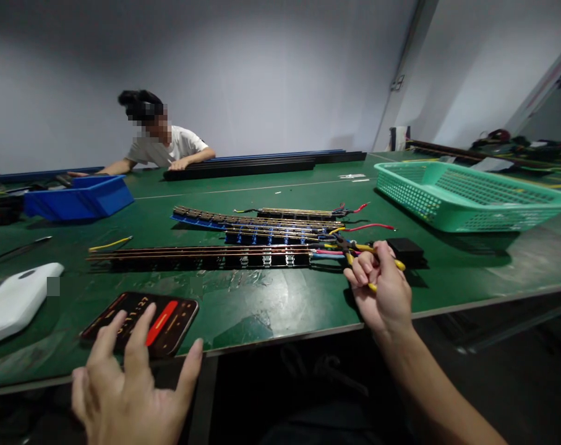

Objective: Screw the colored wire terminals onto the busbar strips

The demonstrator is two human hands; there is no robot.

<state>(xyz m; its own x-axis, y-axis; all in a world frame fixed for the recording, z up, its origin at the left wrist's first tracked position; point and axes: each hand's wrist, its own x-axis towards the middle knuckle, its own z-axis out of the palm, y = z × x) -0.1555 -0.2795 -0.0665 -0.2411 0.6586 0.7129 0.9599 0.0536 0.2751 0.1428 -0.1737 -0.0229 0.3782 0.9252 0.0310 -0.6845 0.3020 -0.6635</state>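
Note:
My right hand (377, 284) is closed around yellow-handled pliers (358, 248). Their jaws point left, at the coloured wires (325, 254) on the end of a long dark track strip (206, 257) with copper-coloured bars; whether they touch a wire I cannot tell. Behind it lie shorter strips, a blue-backed one (275, 233) among them, with red and yellow wires at their right ends. My left hand (134, 383), fingers spread and holding nothing, hovers over or just touches a phone (182, 324) with a lit red button on its screen.
A black block (406, 250) sits just beyond my right hand. At the right stands a green plastic basket (451, 207); a blue bin (83, 199) is at the left. A white device (18, 300) lies near left. Across the table a person (169, 145) handles long black rails (243, 168).

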